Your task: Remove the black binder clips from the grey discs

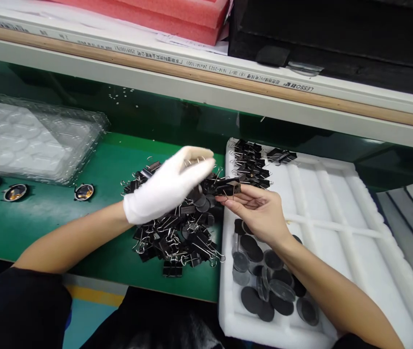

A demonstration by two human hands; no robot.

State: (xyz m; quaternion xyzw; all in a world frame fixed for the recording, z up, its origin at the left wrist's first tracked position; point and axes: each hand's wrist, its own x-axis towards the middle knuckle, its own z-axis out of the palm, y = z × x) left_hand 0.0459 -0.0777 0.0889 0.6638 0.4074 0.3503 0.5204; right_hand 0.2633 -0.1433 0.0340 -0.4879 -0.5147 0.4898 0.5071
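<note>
My left hand (pixel 172 182), in a white glove, is over a pile of black binder clips (pixel 170 242). Its fingers and thumb curve round the wire handles of a binder clip (pixel 195 161); the clip's body is hidden behind the glove. Bare, my right hand (pixel 259 208) pinches another black binder clip (pixel 230 186) at the pile's right side. Dark round discs (pixel 202 202) lie among the clips just below my hands.
A white foam tray (pixel 340 257) on the right carries rows of binder clips (pixel 248 165) and loose dark discs (pixel 282 291). Clear plastic trays (pixel 28 140) and several round watch-like pieces (pixel 84 192) lie left. A shelf edge (pixel 191 72) crosses behind the green table (pixel 100 232).
</note>
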